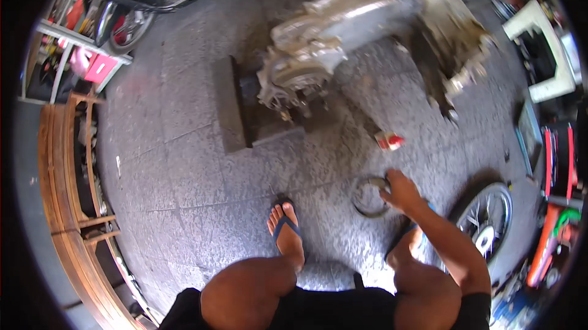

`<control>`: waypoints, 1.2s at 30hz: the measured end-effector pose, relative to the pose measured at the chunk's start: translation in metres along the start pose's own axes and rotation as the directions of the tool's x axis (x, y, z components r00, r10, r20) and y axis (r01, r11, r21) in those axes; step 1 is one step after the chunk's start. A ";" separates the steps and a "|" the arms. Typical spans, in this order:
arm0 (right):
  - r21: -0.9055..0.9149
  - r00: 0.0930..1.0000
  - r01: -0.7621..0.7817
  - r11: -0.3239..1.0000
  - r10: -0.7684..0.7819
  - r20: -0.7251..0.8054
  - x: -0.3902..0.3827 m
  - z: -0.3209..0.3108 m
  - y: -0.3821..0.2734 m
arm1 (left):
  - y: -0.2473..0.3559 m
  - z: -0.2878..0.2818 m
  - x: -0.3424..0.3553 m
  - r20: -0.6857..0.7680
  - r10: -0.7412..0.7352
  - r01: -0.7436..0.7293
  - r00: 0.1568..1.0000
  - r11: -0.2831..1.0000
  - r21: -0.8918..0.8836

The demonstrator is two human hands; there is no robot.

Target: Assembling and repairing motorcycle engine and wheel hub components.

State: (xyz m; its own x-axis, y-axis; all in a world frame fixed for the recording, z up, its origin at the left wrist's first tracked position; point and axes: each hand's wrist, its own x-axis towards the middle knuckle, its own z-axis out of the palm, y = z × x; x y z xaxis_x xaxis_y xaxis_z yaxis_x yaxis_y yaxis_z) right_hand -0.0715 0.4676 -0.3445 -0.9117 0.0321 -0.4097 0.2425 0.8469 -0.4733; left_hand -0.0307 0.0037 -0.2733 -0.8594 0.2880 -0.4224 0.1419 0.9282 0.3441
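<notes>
One bare right hand grasps one round dull-grey ring by its right rim, fingers closed there, over the grey floor, near one small red-and-white object and one dirty metal engine casing; left hand out of frame, finger state untellable.

Pale light glares off the worn grey tiled floor low in your view and glints along the silver-grey metal engine casing, with dim shadow beneath. Slight blur softens the casing; the thin grey ring at your bare right hand blends into the floor. Fisheye distortion bends your edges into black vignetting.
</notes>
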 end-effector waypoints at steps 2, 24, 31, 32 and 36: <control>0.153 0.996 0.002 0.988 0.011 -0.086 -0.007 -0.022 -0.030 | -0.018 0.002 0.007 0.051 0.006 -0.004 0.999 0.999 -0.050; 0.888 0.971 0.063 0.455 0.176 -0.159 -0.061 -0.083 -0.217 | 0.133 -0.163 0.135 0.011 0.527 -0.016 0.850 0.046 -0.999; 0.987 0.981 0.081 0.138 0.163 -0.103 -0.010 -0.024 -0.200 | 0.110 -0.140 0.170 0.091 0.308 0.058 0.947 0.114 -0.992; 0.983 0.984 0.108 0.146 0.128 -0.127 -0.006 -0.018 -0.198 | 0.111 -0.136 0.173 0.149 0.269 0.109 0.951 0.159 -0.981; 0.970 0.993 -0.003 -0.245 -0.117 -0.026 0.008 -0.004 -0.201 | 0.110 -0.134 0.175 0.215 0.230 0.141 0.949 0.301 -0.943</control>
State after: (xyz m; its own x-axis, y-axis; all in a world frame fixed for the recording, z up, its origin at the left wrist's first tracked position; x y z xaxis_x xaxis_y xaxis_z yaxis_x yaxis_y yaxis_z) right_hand -0.1285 0.2997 -0.2494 -0.9422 -0.0534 -0.3307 0.2653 -0.7219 -0.6391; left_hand -0.2313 0.1251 -0.1970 -0.6775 0.5376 -0.5020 -0.5413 0.0976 0.8351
